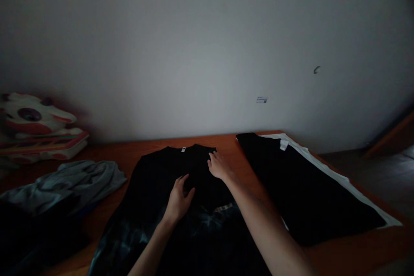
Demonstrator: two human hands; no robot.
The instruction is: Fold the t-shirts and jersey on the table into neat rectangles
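A black long-sleeved top (197, 164) with a bluish tie-dye pattern lower down lies spread out before me, its neckline toward the wall. A small white label shows at the collar. Over the middle of its chest is my left hand (179, 198), thumb and fingers apart, holding nothing. My right hand (219, 165) rests at the top's right shoulder edge, its fingertips on or just over the cloth, apart from the thumb. A pale printed strip shows on the fabric below my right hand. The lower part of the top is dark and partly hidden by my forearms.
Folded black and white garments (310, 189) lie on the right of the wooden surface (231, 148). To the left are a crumpled grey cloth (87, 177), dark clothing (42, 233) and a toy keyboard with an animal figure (42, 125). A wall (194, 51) rises behind.
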